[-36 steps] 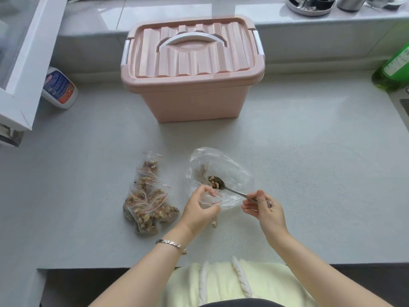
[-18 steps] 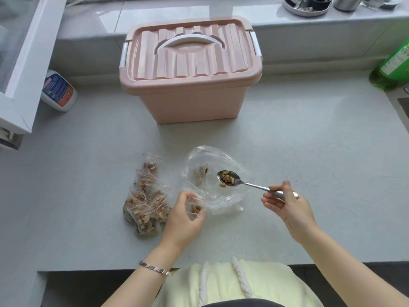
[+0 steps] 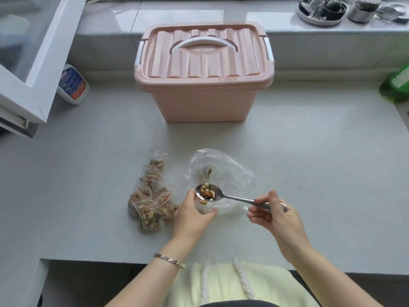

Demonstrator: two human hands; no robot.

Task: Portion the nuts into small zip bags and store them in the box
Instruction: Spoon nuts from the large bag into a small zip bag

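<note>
A grey countertop point(image 3: 309, 173) carries everything. At its back stands the pink storage box point(image 3: 204, 89), its ribbed lid shut and the white handle lying flat. In front of it, nearer the person, a large clear plastic bag point(image 3: 230, 173) lies open and crumpled, with a small clump of walnut pieces left inside. Just to its left sits a pile of filled zip bags point(image 3: 150, 196), red-striped at the seals, packed with nuts. The left hand point(image 3: 192, 216) is closed around a small zip bag point(image 3: 204, 208), holding its mouth up at the near left edge of the big bag; a few nut pieces show in it. The right hand point(image 3: 276, 216) pinches the handle end of a metal spoon point(image 3: 223, 194), whose bowl, loaded with walnut pieces point(image 3: 207, 192), sits directly over the small bag's opening, touching the left fingertips.
</note>
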